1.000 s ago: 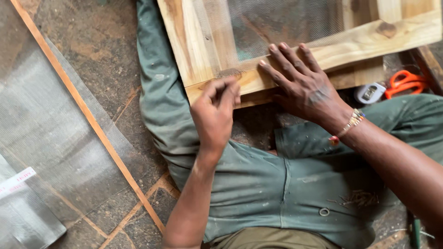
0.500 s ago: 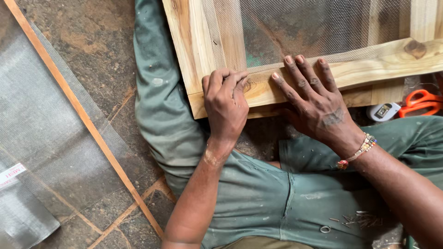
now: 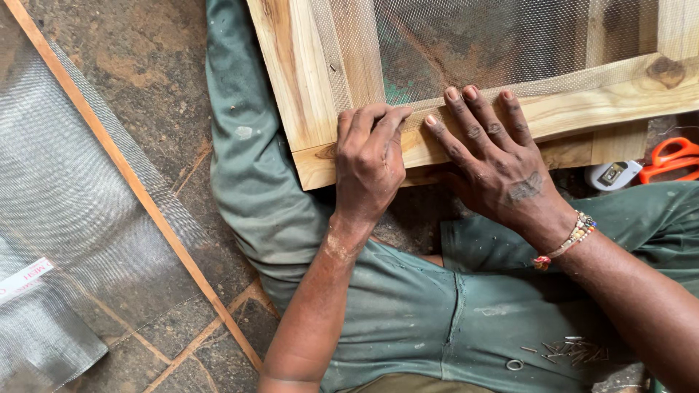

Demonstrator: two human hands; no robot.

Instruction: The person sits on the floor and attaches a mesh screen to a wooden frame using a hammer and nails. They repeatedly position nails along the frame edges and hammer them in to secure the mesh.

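1. Here my left hand (image 3: 369, 161) lies on the near rail of the wooden frame (image 3: 295, 80), close to its near-left corner. The fingers (image 3: 378, 120) are curled together and pinch the edge of the wire mesh (image 3: 473, 36) against the wood; if something small is between the fingertips, I cannot tell.
2. My right hand (image 3: 491, 156) is open and flat, just beside the left one on the same rail. Its fingers are spread and press the mesh edge down; it grips nothing. A beaded bracelet (image 3: 571, 236) is on this wrist.
3. The frame rests over my legs in green trousers (image 3: 408, 306), and the mesh covers its opening.
4. Near the right end of the rail, on the floor, an orange-handled tool (image 3: 673, 156) and a small tape measure (image 3: 613, 175) lie close together.
5. On my lap, some small nails (image 3: 571, 351) and a little ring (image 3: 514, 364) lie on the cloth.
6. At the left, on the stone floor (image 3: 138, 58), a thin wooden strip (image 3: 138, 189) lies across another sheet of mesh (image 3: 58, 204).
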